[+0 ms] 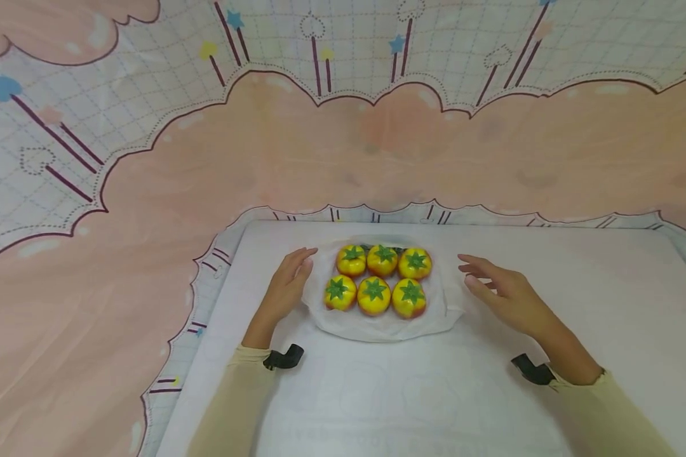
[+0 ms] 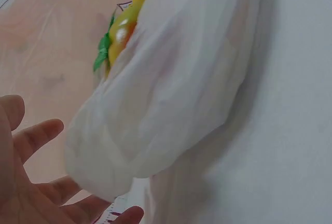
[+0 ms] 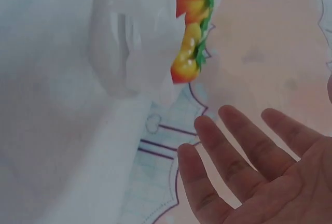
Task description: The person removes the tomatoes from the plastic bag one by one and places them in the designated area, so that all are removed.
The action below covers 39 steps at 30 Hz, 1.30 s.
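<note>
Several shiny yellow-orange toy fruits [image 1: 374,296] with green star-shaped leaf caps sit in two rows of three, in the middle of the table. Crumpled white plastic [image 1: 371,330] lies under and around them, its sides rising in the left wrist view. My left hand [image 1: 288,285] is at its left edge, with fingers spread; in the left wrist view some fingertips overlap the plastic [image 2: 155,110]. Off to the right, my right hand [image 1: 505,295] hovers with loosely extended fingers, apart from the plastic. Neither hand grips anything.
The white table [image 1: 377,393] extends toward me and to the right. Behind it hangs a peach and white patterned cloth [image 1: 331,158], which also runs down the left side. Black bands [image 1: 284,357] sit at both sleeve cuffs.
</note>
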### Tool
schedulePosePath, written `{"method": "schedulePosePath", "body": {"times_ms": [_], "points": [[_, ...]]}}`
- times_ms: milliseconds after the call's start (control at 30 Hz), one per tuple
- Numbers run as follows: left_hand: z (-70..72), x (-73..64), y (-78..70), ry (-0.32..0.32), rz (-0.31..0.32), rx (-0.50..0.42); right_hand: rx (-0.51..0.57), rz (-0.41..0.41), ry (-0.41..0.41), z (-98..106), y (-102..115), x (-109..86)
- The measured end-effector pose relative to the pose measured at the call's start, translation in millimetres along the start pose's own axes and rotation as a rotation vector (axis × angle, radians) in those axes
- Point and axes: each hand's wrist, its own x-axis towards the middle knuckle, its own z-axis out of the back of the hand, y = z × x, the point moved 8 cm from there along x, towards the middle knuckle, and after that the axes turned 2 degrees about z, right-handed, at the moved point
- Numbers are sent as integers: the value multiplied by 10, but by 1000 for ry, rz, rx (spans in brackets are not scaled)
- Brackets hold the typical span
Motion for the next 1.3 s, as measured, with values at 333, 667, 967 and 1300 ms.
{"method": "schedulePosePath", "body": {"times_ms": [333, 667, 967, 1300], "points": [[-157, 107, 153, 6, 60, -130, 85, 38, 82, -299, 29, 144], [-288, 210, 261, 50, 234, -317, 111, 29, 160, -512, 31, 277], [-395, 196, 406, 147, 284, -338, 98, 84, 225, -685, 24, 359], [-391, 176, 468, 156, 266, -350, 56, 135, 230, -781, 40, 412]]}}
